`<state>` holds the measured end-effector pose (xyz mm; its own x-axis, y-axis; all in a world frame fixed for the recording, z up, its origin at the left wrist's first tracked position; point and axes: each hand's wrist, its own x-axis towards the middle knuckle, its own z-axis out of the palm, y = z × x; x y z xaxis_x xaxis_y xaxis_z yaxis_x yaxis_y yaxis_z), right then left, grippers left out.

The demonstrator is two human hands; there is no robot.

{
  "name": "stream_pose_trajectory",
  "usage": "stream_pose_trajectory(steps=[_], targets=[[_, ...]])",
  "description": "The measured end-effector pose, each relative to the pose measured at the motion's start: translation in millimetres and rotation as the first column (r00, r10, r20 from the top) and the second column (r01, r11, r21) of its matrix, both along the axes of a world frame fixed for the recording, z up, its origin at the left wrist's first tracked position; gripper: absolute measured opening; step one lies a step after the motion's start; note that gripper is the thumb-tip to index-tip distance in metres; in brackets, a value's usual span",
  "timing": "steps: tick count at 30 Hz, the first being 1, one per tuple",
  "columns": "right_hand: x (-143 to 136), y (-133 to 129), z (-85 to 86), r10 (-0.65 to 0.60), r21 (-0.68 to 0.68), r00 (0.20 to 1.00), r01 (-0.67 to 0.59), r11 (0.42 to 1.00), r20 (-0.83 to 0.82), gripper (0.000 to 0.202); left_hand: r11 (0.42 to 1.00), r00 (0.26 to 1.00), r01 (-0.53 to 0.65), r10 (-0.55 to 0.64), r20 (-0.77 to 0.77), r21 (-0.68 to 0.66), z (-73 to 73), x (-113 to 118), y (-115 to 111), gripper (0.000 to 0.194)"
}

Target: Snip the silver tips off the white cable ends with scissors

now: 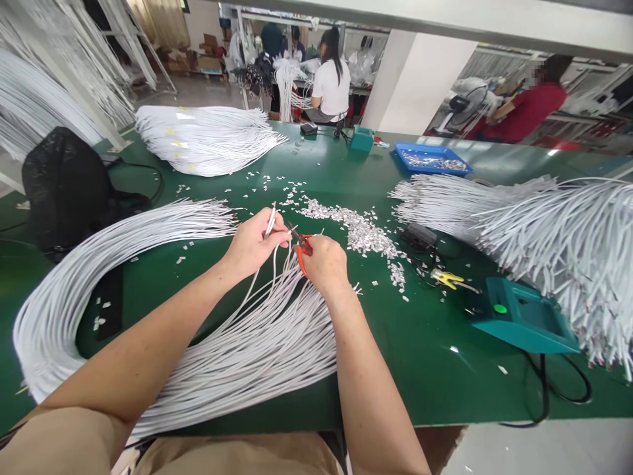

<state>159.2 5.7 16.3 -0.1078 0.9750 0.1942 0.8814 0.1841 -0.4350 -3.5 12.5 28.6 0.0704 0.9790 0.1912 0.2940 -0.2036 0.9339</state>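
Observation:
My left hand (258,241) is closed around the end of a white cable (270,221), its thumb and fingers pinched together. Close beside it, my right hand (324,260) grips red-handled cutting pliers (302,249), whose dark jaws point toward the left fingertips. Whether the jaws touch the cable, I cannot tell. Under both forearms, a large bundle of white cables (257,349) curves round to the left, with one set of ends (208,218) lying beyond my left wrist. Just past my hands, a heap of small silvery-white scraps (361,227) is spread over the green table (395,369).
More cable bundles lie at the back left (198,138) and right (558,224). A teal device (524,316) with a cord, yellow-handled pliers (448,278) and a black adapter (418,236) sit at right. A blue tray (432,159) holds scraps. A black bag (66,191) stands left. People work behind.

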Motion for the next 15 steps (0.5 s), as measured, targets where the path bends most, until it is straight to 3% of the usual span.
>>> stream_pose_trajectory(steps=[6, 10, 12, 15], targets=[[1.6, 0.9, 1.2, 0.009, -0.033, 0.998, -0.011, 0.999, -0.068, 0.027, 0.979, 0.958, 0.183, -0.157, 0.241, -0.09, -0.9, -0.9, 2.4, 0.019], [4.9, 4.1, 0.9, -0.003, -0.123, 0.946, -0.039, 0.992, -0.325, 0.025, 0.978, 0.95, 0.185, -0.154, 0.27, -0.093, -1.4, 0.3, 2.3, 0.02], [4.3, 5.3, 1.9, -0.019, -0.117, 0.813, -0.061, 0.991, -0.582, 0.02, 0.985, 0.965, 0.155, -0.136, 0.225, -0.07, -3.1, 1.3, 2.2, 0.02], [-0.3, 5.2, 4.4, -0.021, -0.079, 0.487, -0.099, 0.992, -0.873, 0.02, 0.994, 0.986, 0.106, -0.101, 0.135, -0.032, -6.6, 3.0, 1.5, 0.02]])
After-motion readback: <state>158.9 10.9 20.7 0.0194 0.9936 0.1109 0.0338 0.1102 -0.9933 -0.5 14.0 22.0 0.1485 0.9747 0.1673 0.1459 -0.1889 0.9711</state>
